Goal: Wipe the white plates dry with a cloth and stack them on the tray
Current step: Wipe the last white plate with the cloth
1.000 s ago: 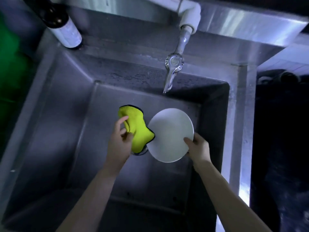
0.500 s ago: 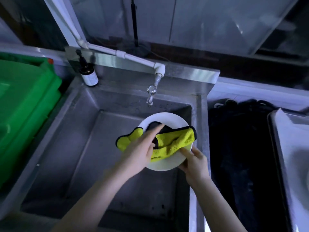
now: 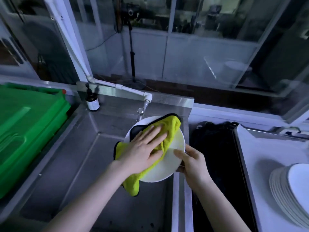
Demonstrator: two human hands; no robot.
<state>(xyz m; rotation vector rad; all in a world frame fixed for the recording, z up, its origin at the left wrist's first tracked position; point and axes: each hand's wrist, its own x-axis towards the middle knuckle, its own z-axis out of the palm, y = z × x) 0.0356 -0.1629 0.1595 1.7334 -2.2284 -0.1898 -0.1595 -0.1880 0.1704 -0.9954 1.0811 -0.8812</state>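
A white plate [image 3: 167, 166] is being held tilted over the sink [image 3: 93, 156]. It is being gripped at its right rim by the right hand [image 3: 192, 161], with the thumb laid on the plate's face and the fingers curled behind the rim. A yellow cloth [image 3: 168, 131] with a dark edge is being pressed onto the plate by the left hand [image 3: 143, 148], fingers straight and spread. Cloth ends are hanging past the far rim and below the left wrist. The tap [image 3: 141, 113] is seen just beyond the left fingertips. A stack of white plates [image 3: 291, 190] is being carried by the tray [image 3: 260, 156], well right of the right hand. A dark bottle [image 3: 92, 101] is seen beyond the left hand, and a green crate [image 3: 30, 128] far to its left.
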